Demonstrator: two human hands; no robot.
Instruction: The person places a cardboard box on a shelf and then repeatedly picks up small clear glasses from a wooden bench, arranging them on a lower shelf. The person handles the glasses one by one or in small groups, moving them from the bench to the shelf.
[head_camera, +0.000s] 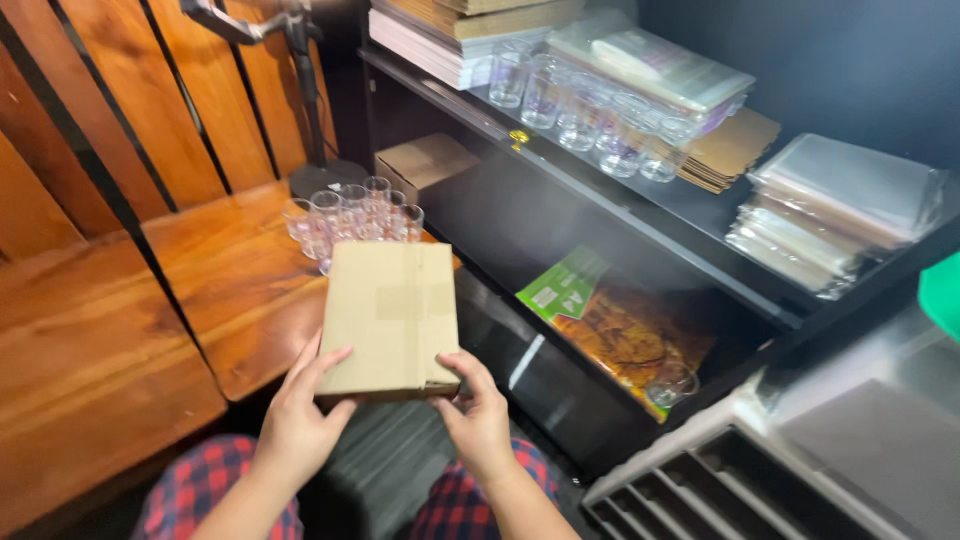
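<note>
Two hands, left hand (295, 425), right hand (480, 420), one cardboard box (392, 315).

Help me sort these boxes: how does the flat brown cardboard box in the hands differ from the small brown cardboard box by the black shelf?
The flat brown cardboard box is held up by the left hand and right hand; the small brown cardboard box rests untouched. The held one looks larger, being nearer. Both are plain, closed cardboard.
</note>
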